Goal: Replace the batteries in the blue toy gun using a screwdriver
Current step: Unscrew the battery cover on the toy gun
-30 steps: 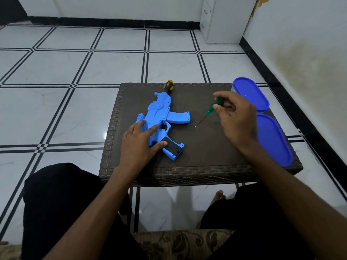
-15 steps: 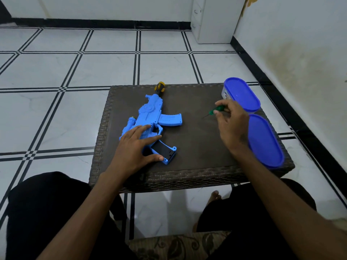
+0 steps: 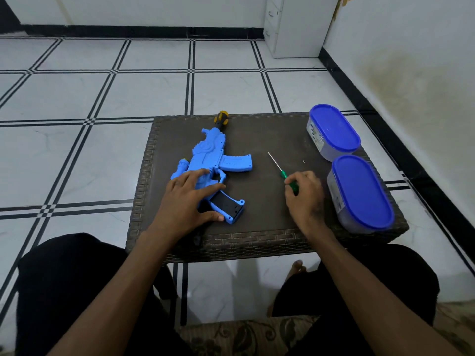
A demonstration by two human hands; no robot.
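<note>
Your left hand (image 3: pixel 189 199) lies flat on the blue toy gun (image 3: pixel 213 163) | your right hand (image 3: pixel 305 194) holds the green screwdriver (image 3: pixel 282 173) on the table (image 3: pixel 257 242)

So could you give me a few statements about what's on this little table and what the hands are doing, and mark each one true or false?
1. The left hand rests on the blue plastic toy gun. True.
2. The right hand holds a red-handled hammer. False: it holds a thin green-handled screwdriver, its tip pointing away from the person.
3. Two oval containers with blue lids stand at the right edge of the dark woven wicker table. True.
4. The toy gun is lifted above the table. False: it lies flat on it.
5. Both container lids are off. False: both are on.
</note>
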